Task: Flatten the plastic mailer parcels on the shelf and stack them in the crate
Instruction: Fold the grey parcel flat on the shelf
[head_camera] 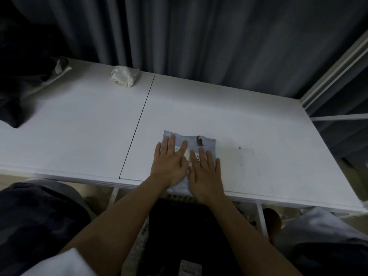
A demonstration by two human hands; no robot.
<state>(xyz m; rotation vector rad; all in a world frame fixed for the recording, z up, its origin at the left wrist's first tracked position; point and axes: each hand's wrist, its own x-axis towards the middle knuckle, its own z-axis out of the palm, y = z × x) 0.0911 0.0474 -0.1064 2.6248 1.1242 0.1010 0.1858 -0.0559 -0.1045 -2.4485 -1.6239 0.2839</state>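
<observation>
Where flat left hand (169, 164) and right hand (206, 172) press, mailer (207, 145) label mostly hidden.

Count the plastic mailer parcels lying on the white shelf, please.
2. A pale blue plastic mailer lies at the front edge under both hands; a crumpled white plastic parcel sits at the back left. The dark heap far left may hide more.

Left hand (169, 166) and right hand (205, 172) side by side, palms down, fingers straight; forearms bare, extended forward.
</observation>
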